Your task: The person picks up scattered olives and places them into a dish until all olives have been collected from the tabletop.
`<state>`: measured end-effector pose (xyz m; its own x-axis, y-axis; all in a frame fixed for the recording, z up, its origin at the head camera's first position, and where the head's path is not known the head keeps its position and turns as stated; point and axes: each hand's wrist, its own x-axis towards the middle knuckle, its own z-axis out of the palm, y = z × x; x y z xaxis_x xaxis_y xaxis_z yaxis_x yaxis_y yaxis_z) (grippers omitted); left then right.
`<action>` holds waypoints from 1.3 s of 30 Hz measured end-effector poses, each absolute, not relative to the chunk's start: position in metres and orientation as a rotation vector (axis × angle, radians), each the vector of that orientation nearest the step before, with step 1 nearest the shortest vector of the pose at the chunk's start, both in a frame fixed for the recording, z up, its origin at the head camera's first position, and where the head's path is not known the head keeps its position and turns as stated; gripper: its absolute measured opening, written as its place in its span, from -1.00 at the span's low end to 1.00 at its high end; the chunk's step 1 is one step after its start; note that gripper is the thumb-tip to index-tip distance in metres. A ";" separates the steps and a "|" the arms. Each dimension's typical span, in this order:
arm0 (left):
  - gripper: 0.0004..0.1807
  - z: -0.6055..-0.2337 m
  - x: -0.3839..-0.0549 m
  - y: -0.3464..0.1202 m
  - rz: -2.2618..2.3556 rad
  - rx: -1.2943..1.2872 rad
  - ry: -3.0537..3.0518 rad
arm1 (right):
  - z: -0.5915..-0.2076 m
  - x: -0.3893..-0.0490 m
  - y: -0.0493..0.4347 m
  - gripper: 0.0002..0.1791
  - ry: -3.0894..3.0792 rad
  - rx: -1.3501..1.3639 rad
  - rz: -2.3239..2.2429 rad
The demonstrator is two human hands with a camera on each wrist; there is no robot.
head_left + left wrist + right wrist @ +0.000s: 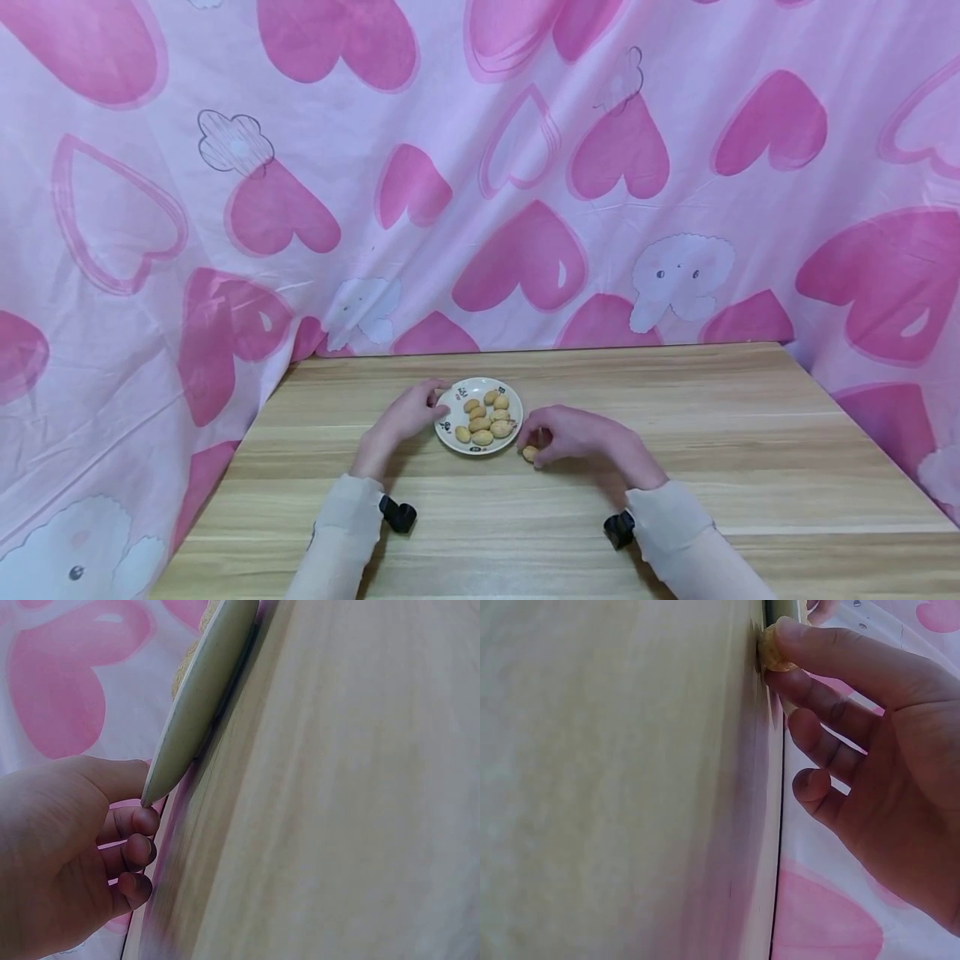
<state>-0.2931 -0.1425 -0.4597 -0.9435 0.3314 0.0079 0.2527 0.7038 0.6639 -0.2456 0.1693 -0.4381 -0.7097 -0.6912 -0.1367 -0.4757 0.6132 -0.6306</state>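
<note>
A white plate (pixel 454 415) with small dark prints on its rim sits on the wooden table. Several tan, oval, nut-like pieces (pixel 482 437) lie on it; their exact kind cannot be told. At the plate's left edge, my left hand (pixel 411 410) pinches the rim, thumb on top and a finger below, the other fingers loosely curled. Just right of the plate, my right hand (pixel 573 433) holds one tan, rough-skinned nut-like piece (pixel 769 651) between thumb and forefinger. That piece is at the tabletop, close beside the plate.
The light wood-grain table (pixel 480 533) spreads around the plate. Behind it and at both sides hangs a pink cloth (pixel 420 275) printed with hearts. A small black device (pixel 398 514) is worn on the left wrist, another black device (pixel 619 529) on the right.
</note>
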 end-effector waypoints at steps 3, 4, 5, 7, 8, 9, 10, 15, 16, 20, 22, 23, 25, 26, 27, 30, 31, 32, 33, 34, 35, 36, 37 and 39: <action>-0.48 -0.460 -0.293 -0.142 1.056 0.477 2.798 | -0.436 -0.245 0.168 -0.73 2.486 -0.922 -0.813; -0.48 -0.460 -0.294 -0.142 1.055 0.476 2.798 | -0.435 -0.245 0.167 -0.73 2.489 -0.914 -0.816; -0.48 -0.460 -0.294 -0.142 1.050 0.475 2.799 | -0.433 -0.245 0.166 -0.73 2.494 -0.906 -0.817; -0.49 -0.460 -0.294 -0.141 1.050 0.478 2.801 | -0.430 -0.245 0.164 -0.74 2.503 -0.919 -0.819; -0.49 -0.460 -0.294 -0.141 1.053 0.480 2.802 | -0.429 -0.245 0.162 -0.74 2.509 -0.925 -0.817; -0.48 -0.460 -0.294 -0.141 1.048 0.481 2.803 | -0.427 -0.246 0.161 -0.74 2.515 -0.935 -0.816; -0.48 -0.460 -0.294 -0.141 1.050 0.482 2.803 | -0.427 -0.246 0.159 -0.73 2.524 -0.941 -0.811; -0.48 -0.461 -0.295 -0.142 1.038 0.482 2.803 | -0.424 -0.249 0.151 -0.74 2.560 -0.968 -0.803; -0.48 -0.461 -0.295 -0.142 1.044 0.482 2.801 | -0.423 -0.250 0.149 -0.74 2.562 -0.966 -0.808; -0.47 -0.462 -0.295 -0.142 1.062 0.479 2.790 | -0.422 -0.253 0.143 -0.76 2.567 -0.991 -0.826; -0.47 -0.462 -0.294 -0.141 1.067 0.479 2.784 | -0.422 -0.255 0.140 -0.76 2.575 -1.016 -0.827; -0.47 -0.462 -0.294 -0.141 1.064 0.480 2.784 | -0.422 -0.256 0.138 -0.76 2.578 -1.038 -0.829; -0.47 -0.462 -0.295 -0.141 1.061 0.482 2.788 | -0.421 -0.259 0.134 -0.76 2.588 -1.084 -0.821; -0.47 -0.462 -0.295 -0.142 1.055 0.483 2.790 | -0.420 -0.260 0.132 -0.75 2.596 -1.101 -0.814; -0.47 -0.462 -0.295 -0.142 1.050 0.482 2.793 | -0.420 -0.261 0.130 -0.74 2.595 -1.119 -0.814; -0.47 -0.461 -0.295 -0.142 1.049 0.477 2.793 | -0.418 -0.265 0.124 -0.72 2.599 -1.166 -0.801; -0.47 -0.461 -0.295 -0.142 1.049 0.475 2.790 | -0.418 -0.265 0.123 -0.73 2.602 -1.178 -0.796; -0.47 -0.461 -0.295 -0.142 1.050 0.470 2.787 | -0.418 -0.266 0.121 -0.73 2.603 -1.187 -0.795; -0.47 -0.461 -0.294 -0.142 1.054 0.467 2.786 | -0.418 -0.266 0.119 -0.73 2.603 -1.192 -0.796; -0.48 -0.461 -0.294 -0.142 1.059 0.467 2.783 | -0.418 -0.267 0.118 -0.73 2.608 -1.195 -0.795; -0.48 -0.461 -0.294 -0.142 1.063 0.468 2.781 | -0.418 -0.267 0.116 -0.74 2.609 -1.197 -0.800; -0.47 -0.461 -0.295 -0.142 1.063 0.472 2.781 | -0.419 -0.268 0.114 -0.74 2.610 -1.195 -0.804; -0.47 -0.461 -0.295 -0.143 1.065 0.477 2.780 | -0.420 -0.269 0.113 -0.74 2.610 -1.192 -0.807; -0.46 -0.460 -0.295 -0.143 1.071 0.490 2.782 | -0.420 -0.271 0.110 -0.73 2.606 -1.175 -0.816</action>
<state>-0.2947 -0.1427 -0.4604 -0.9402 0.3407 0.0038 0.2552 0.6969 0.6702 -0.2711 0.1104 -0.4204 -0.6752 -0.7345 0.0679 -0.6421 0.5400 -0.5442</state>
